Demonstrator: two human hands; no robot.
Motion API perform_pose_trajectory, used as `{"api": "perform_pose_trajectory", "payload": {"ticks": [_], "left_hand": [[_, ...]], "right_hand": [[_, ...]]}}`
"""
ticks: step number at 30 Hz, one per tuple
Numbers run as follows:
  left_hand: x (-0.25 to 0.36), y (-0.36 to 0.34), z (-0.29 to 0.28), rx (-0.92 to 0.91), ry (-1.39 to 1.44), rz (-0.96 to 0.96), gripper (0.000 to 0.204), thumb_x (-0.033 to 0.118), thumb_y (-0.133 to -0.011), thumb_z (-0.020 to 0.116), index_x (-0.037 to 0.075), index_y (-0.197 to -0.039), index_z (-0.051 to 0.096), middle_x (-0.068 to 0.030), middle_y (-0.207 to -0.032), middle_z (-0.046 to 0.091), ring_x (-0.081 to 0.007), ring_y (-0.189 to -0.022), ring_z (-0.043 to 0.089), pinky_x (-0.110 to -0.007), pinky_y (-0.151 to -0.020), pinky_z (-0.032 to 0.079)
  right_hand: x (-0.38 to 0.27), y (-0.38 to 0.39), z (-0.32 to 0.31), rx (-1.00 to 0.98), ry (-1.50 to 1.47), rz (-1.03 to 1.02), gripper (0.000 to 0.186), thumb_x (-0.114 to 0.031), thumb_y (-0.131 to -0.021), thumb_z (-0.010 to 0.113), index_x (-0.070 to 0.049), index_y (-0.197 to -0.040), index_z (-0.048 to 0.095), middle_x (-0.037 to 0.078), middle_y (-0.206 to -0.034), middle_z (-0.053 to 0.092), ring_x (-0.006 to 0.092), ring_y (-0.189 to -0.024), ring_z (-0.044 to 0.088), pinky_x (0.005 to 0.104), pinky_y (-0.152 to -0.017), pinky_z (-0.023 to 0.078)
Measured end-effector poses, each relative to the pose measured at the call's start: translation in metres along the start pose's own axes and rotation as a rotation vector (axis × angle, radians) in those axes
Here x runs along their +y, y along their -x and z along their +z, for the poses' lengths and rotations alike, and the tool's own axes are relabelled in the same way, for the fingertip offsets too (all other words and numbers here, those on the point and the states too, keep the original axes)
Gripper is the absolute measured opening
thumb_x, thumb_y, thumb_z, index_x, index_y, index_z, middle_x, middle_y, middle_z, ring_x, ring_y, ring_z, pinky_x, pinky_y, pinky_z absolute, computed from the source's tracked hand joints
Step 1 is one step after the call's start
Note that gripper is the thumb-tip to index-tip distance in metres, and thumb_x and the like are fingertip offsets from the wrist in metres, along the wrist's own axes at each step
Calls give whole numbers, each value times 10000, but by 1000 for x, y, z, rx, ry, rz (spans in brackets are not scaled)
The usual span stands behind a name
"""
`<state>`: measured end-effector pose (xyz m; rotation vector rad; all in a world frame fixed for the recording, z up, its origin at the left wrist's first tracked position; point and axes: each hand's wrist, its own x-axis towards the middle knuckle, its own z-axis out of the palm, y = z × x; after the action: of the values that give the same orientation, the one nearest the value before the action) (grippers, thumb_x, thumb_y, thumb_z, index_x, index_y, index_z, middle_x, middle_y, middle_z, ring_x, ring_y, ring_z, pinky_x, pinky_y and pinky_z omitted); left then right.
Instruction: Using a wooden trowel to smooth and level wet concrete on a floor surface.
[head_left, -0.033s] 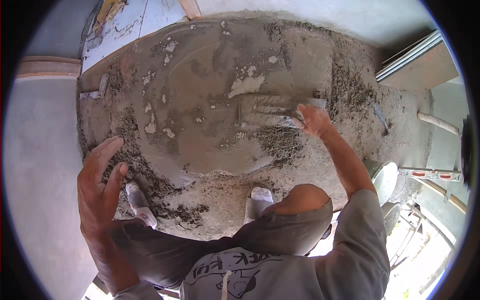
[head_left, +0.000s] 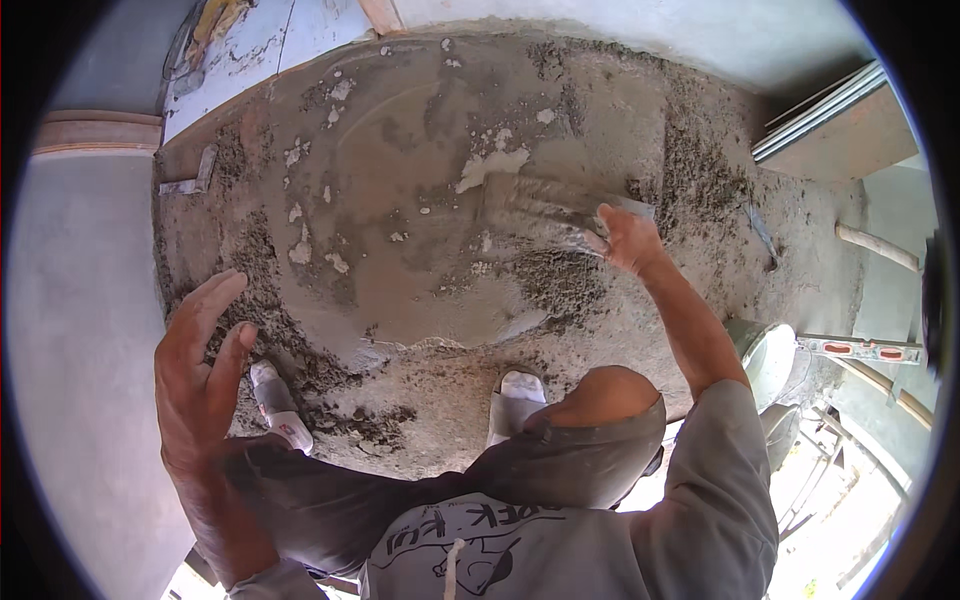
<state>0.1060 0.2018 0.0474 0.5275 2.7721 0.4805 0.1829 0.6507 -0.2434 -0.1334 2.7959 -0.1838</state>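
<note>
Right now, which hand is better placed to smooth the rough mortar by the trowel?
Right. The right hand already grips the trowel on the mortar; the left hand is raised, open and empty, off to the side.

A single head-worn fisheye view looks steeply down from above the person's own chest, so the grey shirt [head_left: 560, 550] fills the edge at six o'clock and the forearms rise from there. It faces a mortar-covered floor [head_left: 400, 270] that fills the centre, close enough to show its grain. The left hand [head_left: 200, 370] sits near at eight o'clock; the right hand [head_left: 625, 238] lies farther out at about one o'clock. Straight edges bow toward the dark rim (a metal straightedge [head_left: 820, 110] at two o'clock curves visibly). No second view shares the scene.
</note>
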Motion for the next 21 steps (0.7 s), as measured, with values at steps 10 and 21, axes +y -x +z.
{"api": "perform_pose_trajectory", "payload": {"ticks": [10,21], "left_hand": [[27,-2,9,16,30,-47,376,222,-894,601,-13,-1189,591,-195,-1236,583,-315,-1190,533,-393,-1023,381],[17,62,7,173,73,-314,371,228,-889,615,-9,-1174,602,-210,-1186,604,-334,-1151,557,-400,-989,410]], "right_hand": [[-52,1,1,-230,-444,436,537,-496,-881,530,-3,-1094,531,254,-857,654,399,-837,654,477,-745,523],[-25,166,65,-175,-678,335,423,-456,-869,559,-56,-1000,516,247,-854,643,425,-856,625,481,-716,493]]}}
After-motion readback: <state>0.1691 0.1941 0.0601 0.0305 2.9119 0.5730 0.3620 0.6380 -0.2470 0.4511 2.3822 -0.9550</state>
